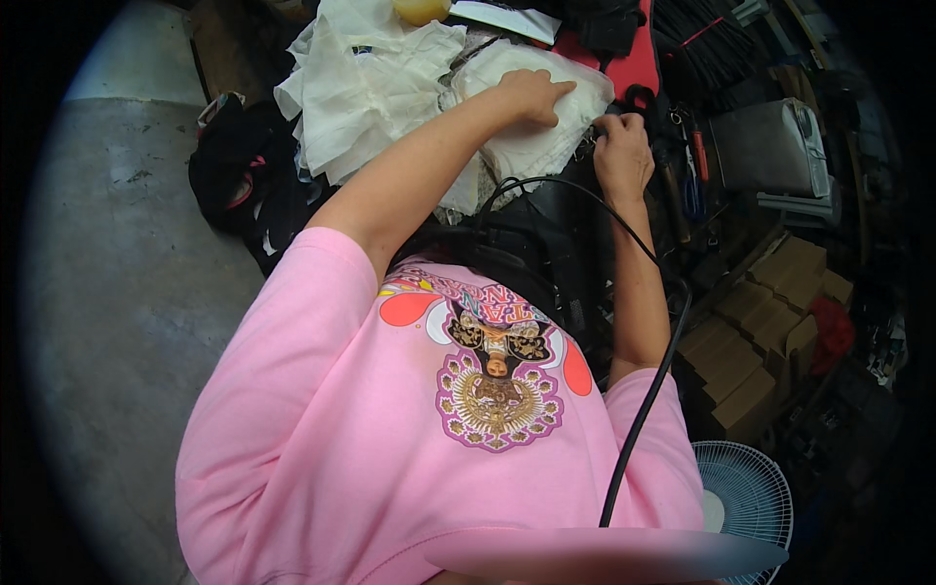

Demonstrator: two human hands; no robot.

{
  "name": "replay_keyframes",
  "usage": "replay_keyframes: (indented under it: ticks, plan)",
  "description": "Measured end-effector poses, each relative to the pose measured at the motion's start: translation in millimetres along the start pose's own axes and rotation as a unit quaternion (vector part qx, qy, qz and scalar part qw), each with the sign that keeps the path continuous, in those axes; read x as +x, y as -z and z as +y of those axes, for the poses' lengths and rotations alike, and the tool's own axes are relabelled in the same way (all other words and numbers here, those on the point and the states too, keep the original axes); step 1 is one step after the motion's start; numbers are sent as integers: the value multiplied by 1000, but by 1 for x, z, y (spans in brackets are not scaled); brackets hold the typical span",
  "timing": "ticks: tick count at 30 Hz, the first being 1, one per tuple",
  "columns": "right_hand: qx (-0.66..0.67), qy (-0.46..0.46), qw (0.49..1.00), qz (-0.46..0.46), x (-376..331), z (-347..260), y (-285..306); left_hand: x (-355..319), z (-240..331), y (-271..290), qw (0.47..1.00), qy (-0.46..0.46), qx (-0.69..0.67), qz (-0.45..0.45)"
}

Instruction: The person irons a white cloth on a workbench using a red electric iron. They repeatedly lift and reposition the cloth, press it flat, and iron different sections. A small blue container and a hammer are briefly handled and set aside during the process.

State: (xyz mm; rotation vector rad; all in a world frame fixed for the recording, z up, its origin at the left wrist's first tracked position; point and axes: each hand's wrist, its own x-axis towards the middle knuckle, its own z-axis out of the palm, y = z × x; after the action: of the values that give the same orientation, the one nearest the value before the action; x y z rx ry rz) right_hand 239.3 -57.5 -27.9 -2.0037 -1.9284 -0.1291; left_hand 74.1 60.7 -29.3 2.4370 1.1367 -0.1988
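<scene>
My left hand lies flat, palm down, on a folded piece of white cloth on the work surface. To its right, my right hand is closed in a fist at the cloth's right edge, gripping the cloth or something small that I cannot make out. A larger pile of crumpled white cloth sits to the left of both hands. A black cable runs from under the cloth down past my right forearm.
A black bag rests on the grey floor at left. Tools with red handles and a grey metal box crowd the right. Stacked cardboard boxes and a white fan stand lower right.
</scene>
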Motion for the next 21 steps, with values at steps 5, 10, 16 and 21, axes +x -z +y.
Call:
replay_keyframes:
  ticks: [5,10,16,21]
  plan:
    - [133,-34,984,-116,-9,-9,-17,0,-1,-2,1000,0,-8,6]
    - [255,8,942,-217,-29,14,-25,-3,-3,-6,1000,-11,-14,17]
    - [335,19,884,-325,33,40,23,-14,-2,-5,997,-22,-65,34]
    - [188,194,948,-168,130,-28,57,-13,3,-8,998,-2,-63,27]
